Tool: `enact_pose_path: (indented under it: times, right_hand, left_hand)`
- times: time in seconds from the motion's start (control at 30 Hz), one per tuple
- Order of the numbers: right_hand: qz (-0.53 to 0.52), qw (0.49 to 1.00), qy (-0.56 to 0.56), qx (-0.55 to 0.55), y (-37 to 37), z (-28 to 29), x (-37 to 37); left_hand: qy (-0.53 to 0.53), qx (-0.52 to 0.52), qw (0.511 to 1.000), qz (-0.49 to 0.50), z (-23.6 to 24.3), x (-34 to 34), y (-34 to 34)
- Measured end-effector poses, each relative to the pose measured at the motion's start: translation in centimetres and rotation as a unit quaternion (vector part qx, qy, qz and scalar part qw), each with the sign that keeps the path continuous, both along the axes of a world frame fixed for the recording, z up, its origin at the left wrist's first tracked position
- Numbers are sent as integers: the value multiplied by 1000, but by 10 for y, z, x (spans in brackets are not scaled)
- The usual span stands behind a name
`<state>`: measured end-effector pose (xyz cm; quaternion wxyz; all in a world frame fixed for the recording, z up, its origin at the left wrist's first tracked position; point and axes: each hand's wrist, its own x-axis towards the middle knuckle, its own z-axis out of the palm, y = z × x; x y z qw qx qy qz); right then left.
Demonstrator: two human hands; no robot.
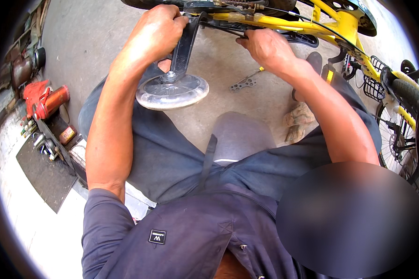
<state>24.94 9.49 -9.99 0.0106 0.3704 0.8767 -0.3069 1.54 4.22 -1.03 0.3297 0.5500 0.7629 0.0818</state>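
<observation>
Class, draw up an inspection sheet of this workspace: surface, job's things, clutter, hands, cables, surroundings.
Surface: grey concrete floor.
Job's things: yellow frame; black bracket with a small clear-rimmed wheel bolted at its lower end.
Clutter: perforated flat tool and crumpled tan item on the floor.
Hands: left hand closed at the bracket's upper end; right hand curled below the frame, its grip partly hidden.
Cables: thin dark cable along the frame.
Surroundings: red-orange cylinder at left; black wire basket and spoked wheel at right.

Stained grey floor [91, 37], bright daylight
</observation>
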Motion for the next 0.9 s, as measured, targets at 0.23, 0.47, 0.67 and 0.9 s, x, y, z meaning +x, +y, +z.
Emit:
enact_pose_path:
  times: [0.23,0.47,0.67,0.9]
  right_hand:
    - [-30,998,-8,61,-13,21,6]
    - [-3,998,11,68,-10,32,6]
    - [-17,997,46,56,-10,43,0]
    - [-29,992,72,98,-1,61,-3]
  left_hand:
    - [3,14,1000,12,-1,2,-2]
    - [37,25,999,-22,-4,-3,-1]
    - [45,24,999,-19,-4,-2,-1]
    - [50,13,999,-16,1,1,-1]
